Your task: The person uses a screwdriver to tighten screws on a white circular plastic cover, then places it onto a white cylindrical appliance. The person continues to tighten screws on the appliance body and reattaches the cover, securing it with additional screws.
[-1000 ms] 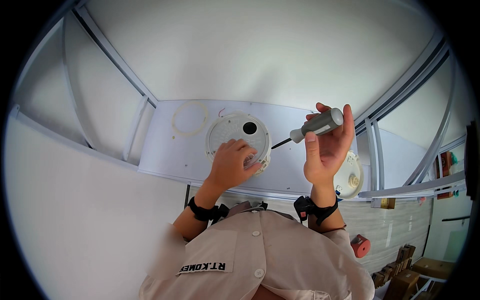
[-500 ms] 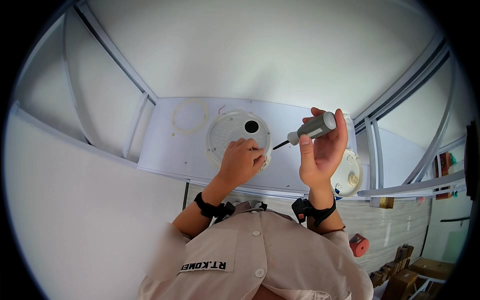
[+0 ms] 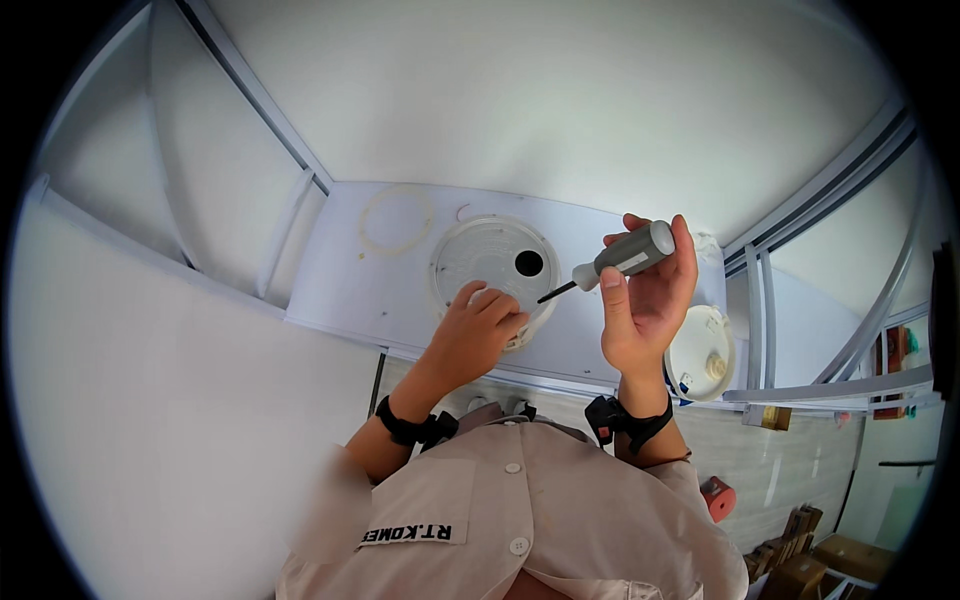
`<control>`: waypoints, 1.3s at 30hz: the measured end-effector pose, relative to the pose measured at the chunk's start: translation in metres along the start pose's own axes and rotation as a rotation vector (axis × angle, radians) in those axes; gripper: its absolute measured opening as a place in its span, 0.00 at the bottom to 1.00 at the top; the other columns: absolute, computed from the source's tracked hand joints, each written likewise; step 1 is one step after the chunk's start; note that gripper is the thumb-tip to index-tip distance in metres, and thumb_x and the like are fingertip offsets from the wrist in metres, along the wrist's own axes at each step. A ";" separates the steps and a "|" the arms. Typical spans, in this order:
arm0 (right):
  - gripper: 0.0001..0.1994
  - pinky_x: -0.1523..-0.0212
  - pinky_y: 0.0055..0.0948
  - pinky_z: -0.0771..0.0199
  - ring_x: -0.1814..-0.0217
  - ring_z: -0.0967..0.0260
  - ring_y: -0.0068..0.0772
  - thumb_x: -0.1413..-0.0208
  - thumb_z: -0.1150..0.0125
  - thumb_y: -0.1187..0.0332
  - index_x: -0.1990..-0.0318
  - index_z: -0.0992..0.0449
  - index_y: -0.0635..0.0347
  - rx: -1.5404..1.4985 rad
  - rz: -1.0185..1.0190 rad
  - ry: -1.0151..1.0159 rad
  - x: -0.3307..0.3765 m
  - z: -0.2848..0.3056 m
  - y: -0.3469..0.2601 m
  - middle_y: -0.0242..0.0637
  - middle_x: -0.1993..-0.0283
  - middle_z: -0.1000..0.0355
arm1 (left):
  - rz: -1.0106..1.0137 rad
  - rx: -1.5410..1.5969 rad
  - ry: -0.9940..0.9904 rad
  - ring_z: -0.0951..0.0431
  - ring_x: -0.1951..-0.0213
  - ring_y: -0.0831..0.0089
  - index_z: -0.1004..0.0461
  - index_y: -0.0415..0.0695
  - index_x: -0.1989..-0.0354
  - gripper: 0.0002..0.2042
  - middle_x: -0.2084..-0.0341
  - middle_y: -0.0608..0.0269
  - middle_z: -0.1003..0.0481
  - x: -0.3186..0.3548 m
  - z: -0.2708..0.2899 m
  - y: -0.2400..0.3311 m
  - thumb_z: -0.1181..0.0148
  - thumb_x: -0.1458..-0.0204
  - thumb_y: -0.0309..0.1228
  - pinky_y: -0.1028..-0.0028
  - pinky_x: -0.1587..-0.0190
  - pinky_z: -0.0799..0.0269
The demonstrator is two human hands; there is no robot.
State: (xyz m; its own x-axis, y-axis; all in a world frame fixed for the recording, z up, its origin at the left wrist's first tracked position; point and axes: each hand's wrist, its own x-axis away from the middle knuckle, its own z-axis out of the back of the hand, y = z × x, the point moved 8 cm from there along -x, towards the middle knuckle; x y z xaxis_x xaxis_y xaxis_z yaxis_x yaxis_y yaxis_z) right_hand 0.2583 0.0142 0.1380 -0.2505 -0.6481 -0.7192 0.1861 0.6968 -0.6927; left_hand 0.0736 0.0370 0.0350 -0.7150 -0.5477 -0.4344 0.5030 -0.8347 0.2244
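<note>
My right hand holds a grey-handled screwdriver, its dark tip pointing left toward the fingers of my left hand. My left hand rests on the lower right rim of a round white disc with a dark round hole in it; its fingers are curled on the rim. The disc is mounted on a flat white panel. Black straps ring both wrists.
A thin white ring lies on the panel left of the disc. A second round white fitting sits to the right, below my right hand. White walls and metal frame rails surround the panel. Brown boxes stand at lower right.
The right hand has lowered slightly and tilted the screwdriver so its tip comes nearer the left fingers. The left hand has stayed on the disc's rim.
</note>
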 end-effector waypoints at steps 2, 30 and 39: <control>0.39 0.35 0.42 0.24 0.33 0.28 0.43 0.35 0.35 0.78 0.20 0.49 0.65 -0.030 -0.010 -0.015 0.000 -0.005 0.001 0.55 0.32 0.33 | 0.015 0.007 -0.046 0.24 0.47 0.67 0.14 0.50 0.54 0.10 0.59 0.72 0.24 0.006 0.006 -0.004 0.36 0.43 0.28 0.54 0.30 0.35; 0.37 0.39 0.44 0.19 0.34 0.26 0.52 0.39 0.33 0.83 0.23 0.40 0.68 0.044 0.098 -0.151 0.017 -0.038 0.005 0.53 0.35 0.31 | 0.318 0.205 0.184 0.22 0.59 0.65 0.16 0.49 0.62 0.09 0.63 0.69 0.22 0.008 0.007 -0.021 0.25 0.48 0.35 0.61 0.54 0.32; 0.36 0.41 0.43 0.19 0.34 0.25 0.53 0.40 0.32 0.83 0.25 0.39 0.70 0.088 0.101 -0.164 0.024 -0.038 0.008 0.55 0.36 0.30 | 0.315 0.159 0.270 0.23 0.66 0.68 0.17 0.52 0.67 0.08 0.69 0.74 0.23 0.008 0.004 -0.022 0.22 0.54 0.33 0.64 0.60 0.34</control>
State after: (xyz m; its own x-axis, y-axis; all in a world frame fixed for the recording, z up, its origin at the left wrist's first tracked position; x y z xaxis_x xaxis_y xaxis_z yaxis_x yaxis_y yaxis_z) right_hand 0.2178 0.0162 0.1170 -0.0699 -0.6229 -0.7792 0.2864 0.7357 -0.6138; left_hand 0.0549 0.0502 0.0297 -0.3762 -0.7595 -0.5307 0.5795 -0.6398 0.5048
